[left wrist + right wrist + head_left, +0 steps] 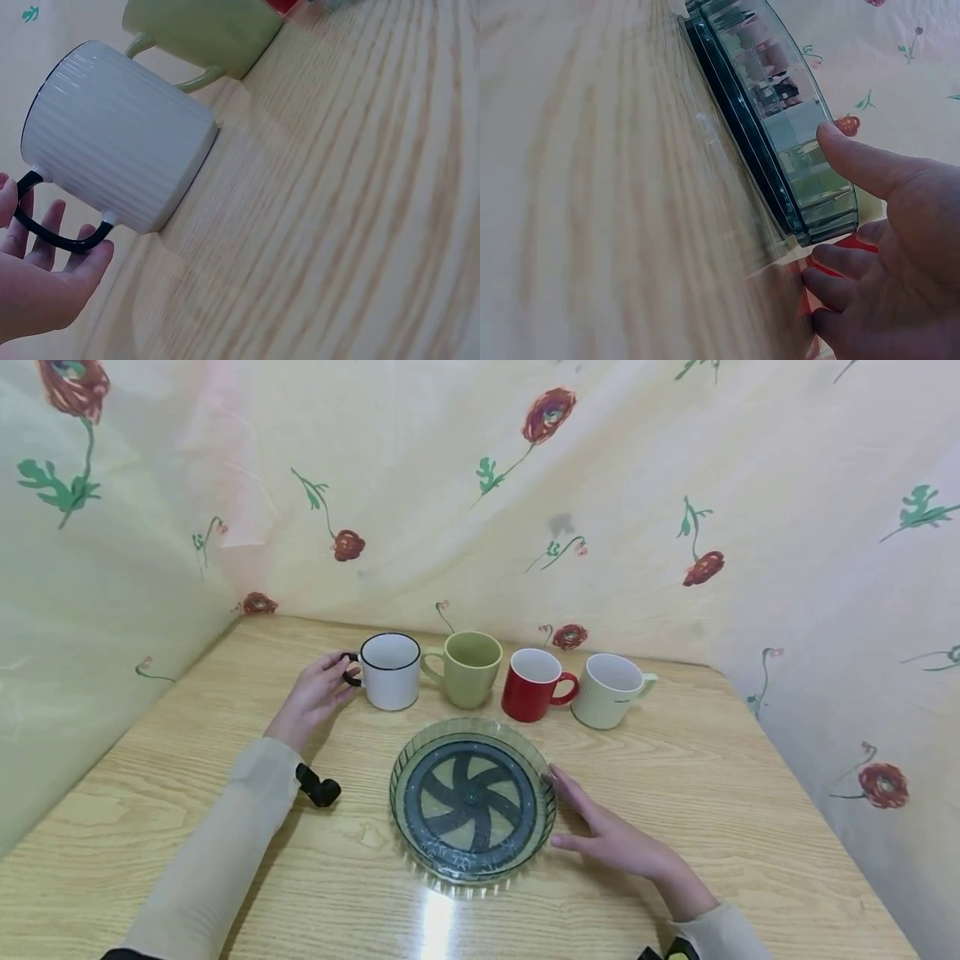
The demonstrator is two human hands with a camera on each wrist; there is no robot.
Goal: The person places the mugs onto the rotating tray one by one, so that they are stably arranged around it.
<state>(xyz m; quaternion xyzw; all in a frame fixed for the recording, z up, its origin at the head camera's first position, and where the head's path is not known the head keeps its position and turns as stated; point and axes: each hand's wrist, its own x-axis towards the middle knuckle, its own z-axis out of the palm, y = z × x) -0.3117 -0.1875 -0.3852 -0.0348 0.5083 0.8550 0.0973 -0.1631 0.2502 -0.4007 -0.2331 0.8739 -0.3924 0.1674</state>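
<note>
Fingers of the left hand pinch the black handle of a white, ribbed, black-rimmed mug, upright on the wood-grain tabletop at 11 o'clock from a round, transparent, dark-swirled dish. The right hand spreads loose fingers at the dish's 3 o'clock edge, contact unclear. A green mug, a red mug and a pale, ribbed mug stand at its 12, 1 and 2 o'clock.
</note>
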